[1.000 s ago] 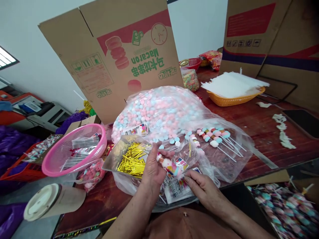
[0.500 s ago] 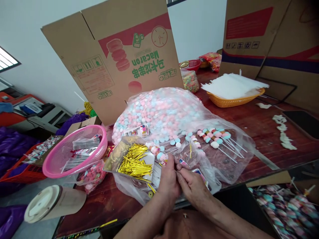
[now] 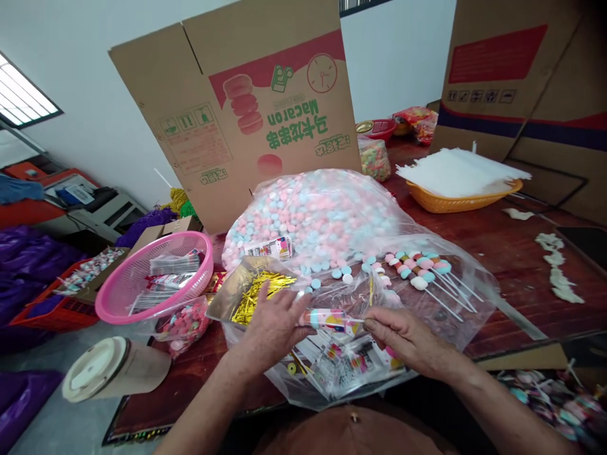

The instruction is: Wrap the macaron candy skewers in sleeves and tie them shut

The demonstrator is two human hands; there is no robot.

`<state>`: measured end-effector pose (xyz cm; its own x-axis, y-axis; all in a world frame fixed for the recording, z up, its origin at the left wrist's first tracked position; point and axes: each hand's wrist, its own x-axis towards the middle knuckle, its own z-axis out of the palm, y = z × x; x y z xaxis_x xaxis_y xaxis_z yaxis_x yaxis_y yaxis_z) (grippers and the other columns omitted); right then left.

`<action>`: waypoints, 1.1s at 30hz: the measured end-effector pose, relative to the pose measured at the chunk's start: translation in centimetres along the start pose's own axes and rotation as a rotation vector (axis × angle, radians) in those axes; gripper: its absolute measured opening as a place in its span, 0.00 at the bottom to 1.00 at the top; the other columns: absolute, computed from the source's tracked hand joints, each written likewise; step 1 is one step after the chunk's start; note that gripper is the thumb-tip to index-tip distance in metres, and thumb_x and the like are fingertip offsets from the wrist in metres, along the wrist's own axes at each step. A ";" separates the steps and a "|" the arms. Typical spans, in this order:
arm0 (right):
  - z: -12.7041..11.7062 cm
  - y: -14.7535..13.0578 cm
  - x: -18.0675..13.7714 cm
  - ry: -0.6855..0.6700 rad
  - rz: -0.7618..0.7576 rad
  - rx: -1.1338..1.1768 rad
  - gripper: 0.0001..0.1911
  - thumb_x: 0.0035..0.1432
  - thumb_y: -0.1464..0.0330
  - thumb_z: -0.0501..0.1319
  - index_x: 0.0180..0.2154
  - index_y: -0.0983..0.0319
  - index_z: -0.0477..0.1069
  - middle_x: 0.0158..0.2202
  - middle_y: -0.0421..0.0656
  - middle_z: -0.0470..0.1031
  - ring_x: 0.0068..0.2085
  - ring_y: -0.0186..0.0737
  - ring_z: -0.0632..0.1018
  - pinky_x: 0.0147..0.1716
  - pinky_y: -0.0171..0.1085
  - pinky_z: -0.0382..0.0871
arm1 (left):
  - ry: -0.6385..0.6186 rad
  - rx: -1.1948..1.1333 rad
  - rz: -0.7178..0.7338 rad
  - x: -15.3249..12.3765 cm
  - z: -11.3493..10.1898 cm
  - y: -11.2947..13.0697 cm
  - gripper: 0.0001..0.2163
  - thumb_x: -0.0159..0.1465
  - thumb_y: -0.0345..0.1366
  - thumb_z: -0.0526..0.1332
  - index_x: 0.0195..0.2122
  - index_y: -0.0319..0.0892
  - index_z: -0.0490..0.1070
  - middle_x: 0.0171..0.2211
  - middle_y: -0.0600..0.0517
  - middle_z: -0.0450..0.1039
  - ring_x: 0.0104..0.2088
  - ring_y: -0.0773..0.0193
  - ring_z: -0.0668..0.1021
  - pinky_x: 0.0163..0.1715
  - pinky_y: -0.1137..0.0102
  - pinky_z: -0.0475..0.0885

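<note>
My right hand [image 3: 410, 341] pinches the white stick of a candy skewer [image 3: 329, 319], which lies level in a printed clear wrapper with its candy end pointing left. My left hand [image 3: 272, 325] has its fingers apart over the gold twist ties [image 3: 256, 292] in an open box [image 3: 222, 304]. Its thumb is close to the candy end of the skewer; whether they touch I cannot tell. Under the hands, printed wrappers [image 3: 341, 366] lie on clear plastic. Several unwrapped candy skewers [image 3: 417, 268] rest at the right on a plastic bag.
Behind stands a big bag of pink and blue candies [image 3: 313, 215] before a cardboard box [image 3: 284, 82]. At left are a pink basket [image 3: 107, 300] and a lidded cup [image 3: 142, 370]. A yellow basket [image 3: 439, 201] of white sticks is back right. Finished skewers [image 3: 545, 404] fill a box below right.
My hands have parted. The left has moved left over the twist ties and opened, while the right has shifted right, holding the skewer by its stick. The camera view has shifted slightly.
</note>
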<state>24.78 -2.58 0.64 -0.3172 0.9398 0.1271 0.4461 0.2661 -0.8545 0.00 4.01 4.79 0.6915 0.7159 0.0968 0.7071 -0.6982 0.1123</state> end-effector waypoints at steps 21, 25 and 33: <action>7.7 -0.4 2.6 0.154 0.076 0.095 0.15 0.59 0.63 0.49 0.24 0.63 0.64 0.21 0.39 0.65 0.24 0.32 0.65 0.25 0.32 0.58 | -0.052 -1.085 -0.449 -1.7 5.8 4.0 0.11 0.61 0.39 0.50 0.26 0.42 0.66 0.22 0.55 0.64 0.26 0.65 0.66 0.28 0.73 0.61; 7.9 -0.9 2.7 0.189 0.088 0.000 0.14 0.60 0.66 0.48 0.24 0.62 0.63 0.21 0.39 0.66 0.24 0.33 0.65 0.24 0.32 0.58 | -0.127 -1.256 -0.320 -2.1 5.4 3.8 0.11 0.62 0.41 0.52 0.38 0.41 0.68 0.31 0.52 0.68 0.34 0.64 0.69 0.35 0.72 0.64; 4.8 -2.6 4.1 0.310 -0.138 -0.391 0.13 0.60 0.70 0.48 0.29 0.64 0.68 0.23 0.43 0.70 0.28 0.37 0.71 0.28 0.36 0.63 | -0.250 -1.498 -0.533 -1.4 4.6 3.6 0.08 0.57 0.37 0.53 0.23 0.41 0.61 0.20 0.57 0.61 0.22 0.70 0.63 0.24 0.75 0.59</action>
<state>18.30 -0.46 0.95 -0.1585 0.8938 0.4195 0.7162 0.3965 -0.5744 2.22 0.47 0.45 0.5382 0.7382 -0.4067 0.1929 0.3618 0.9121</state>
